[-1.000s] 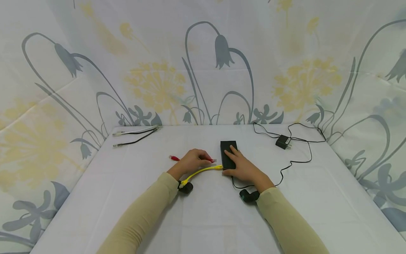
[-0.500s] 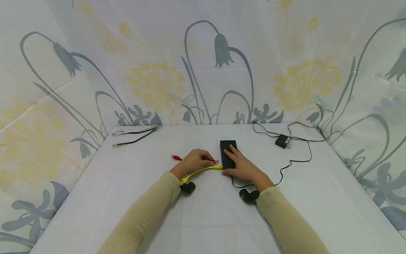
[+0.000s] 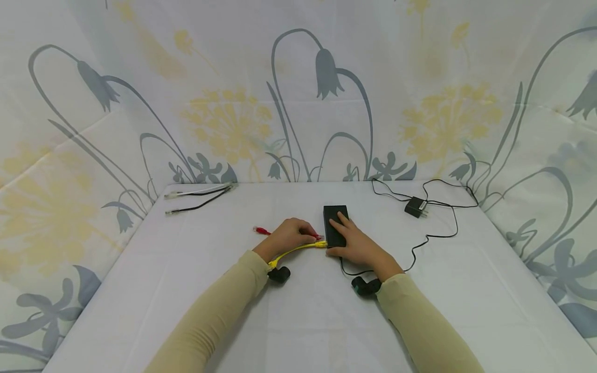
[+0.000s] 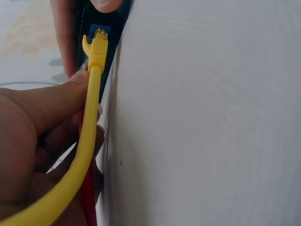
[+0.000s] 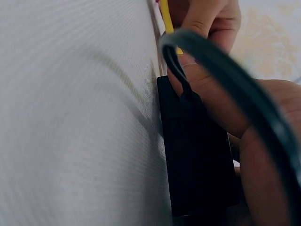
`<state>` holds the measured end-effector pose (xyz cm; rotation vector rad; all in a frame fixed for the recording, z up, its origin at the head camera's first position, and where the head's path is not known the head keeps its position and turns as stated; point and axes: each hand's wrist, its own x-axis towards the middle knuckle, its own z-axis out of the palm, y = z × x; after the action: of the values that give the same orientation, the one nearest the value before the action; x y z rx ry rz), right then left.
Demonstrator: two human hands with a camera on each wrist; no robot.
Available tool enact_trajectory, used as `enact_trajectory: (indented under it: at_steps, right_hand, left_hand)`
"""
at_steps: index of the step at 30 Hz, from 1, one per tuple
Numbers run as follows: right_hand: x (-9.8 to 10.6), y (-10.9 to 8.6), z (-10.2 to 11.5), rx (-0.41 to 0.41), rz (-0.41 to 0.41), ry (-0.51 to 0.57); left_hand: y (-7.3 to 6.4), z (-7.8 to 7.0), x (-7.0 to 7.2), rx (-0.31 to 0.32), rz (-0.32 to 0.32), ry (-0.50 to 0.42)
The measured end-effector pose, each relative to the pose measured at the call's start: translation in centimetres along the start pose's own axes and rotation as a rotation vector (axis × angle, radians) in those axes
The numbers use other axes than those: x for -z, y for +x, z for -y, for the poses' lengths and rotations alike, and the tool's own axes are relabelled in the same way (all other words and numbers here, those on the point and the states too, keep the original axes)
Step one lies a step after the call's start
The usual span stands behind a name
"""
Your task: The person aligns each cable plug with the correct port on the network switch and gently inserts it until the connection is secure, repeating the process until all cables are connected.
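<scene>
A black network switch (image 3: 332, 213) lies on the table, and my right hand (image 3: 358, 245) grips it with fingers spread across its top and thumb at the near end. A yellow Ethernet cable (image 3: 295, 250) has its plug (image 4: 98, 47) at a port on the switch's left side; its other end lies by my left wrist. Between thumb and fingers my left hand (image 3: 288, 239) pinches a red Ethernet cable (image 3: 262, 230) close to its clear plug. That plug is beside the yellow one at the switch; whether it touches a port is hidden.
A thin black power cord (image 3: 443, 237) runs from the switch, under the right wrist, to a power adapter (image 3: 414, 207) at the back right. Black and white Ethernet cables (image 3: 200, 205) lie back left. A patterned curtain (image 3: 298, 114) borders the white table (image 3: 298, 321).
My left hand has shifted slightly right with the red cable, bringing its plug up to the switch. The yellow cable's loose end moved a little right too. My right hand stays in place.
</scene>
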<state>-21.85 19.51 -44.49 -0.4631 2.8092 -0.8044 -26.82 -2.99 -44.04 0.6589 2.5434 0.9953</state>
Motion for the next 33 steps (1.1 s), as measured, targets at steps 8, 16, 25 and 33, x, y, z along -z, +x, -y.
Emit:
enact_trajectory:
  at_steps: [8,16,25,33]
  right_hand:
    - [0.09,0.0,0.03,0.003,0.001,0.009]
    - [0.05,0.01,-0.04,0.005,0.001,0.014]
    - [0.02,0.05,-0.17,0.013,-0.001,0.006]
    - [0.06,-0.01,-0.1,0.008,0.002,0.015]
  left_hand:
    - [0.21,-0.11,-0.03,-0.013,0.0,0.012]
    - [0.33,-0.33,-0.1,-0.037,0.026,0.051]
    - [0.17,-0.48,-0.07,-0.055,0.037,0.075]
    - [0.21,-0.41,-0.22,-0.076,0.031,0.094]
